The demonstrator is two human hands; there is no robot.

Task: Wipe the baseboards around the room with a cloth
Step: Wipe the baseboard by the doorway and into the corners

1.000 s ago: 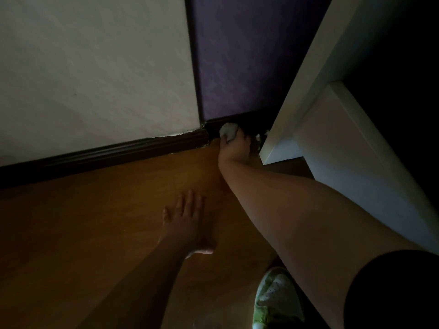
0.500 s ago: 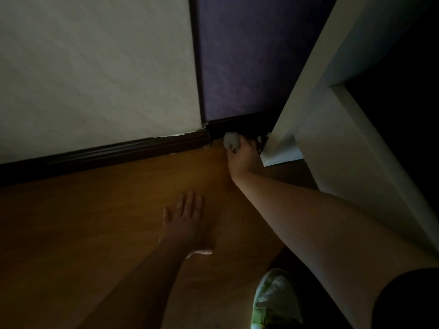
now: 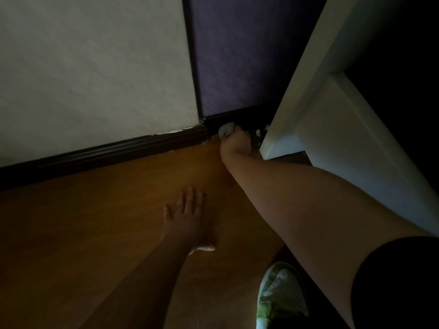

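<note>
One right hand (image 3: 236,144) clamps its grip on one cloth (image 3: 226,130) at the baseboard (image 3: 118,151); one left hand (image 3: 187,222) lies flat, fingers apart, on the floor (image 3: 83,222).

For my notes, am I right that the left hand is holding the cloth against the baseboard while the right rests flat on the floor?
Not quite: the hands are swapped. The head view shows the right hand holding the cloth against the baseboard, while the left hand rests flat on the floor.
</note>
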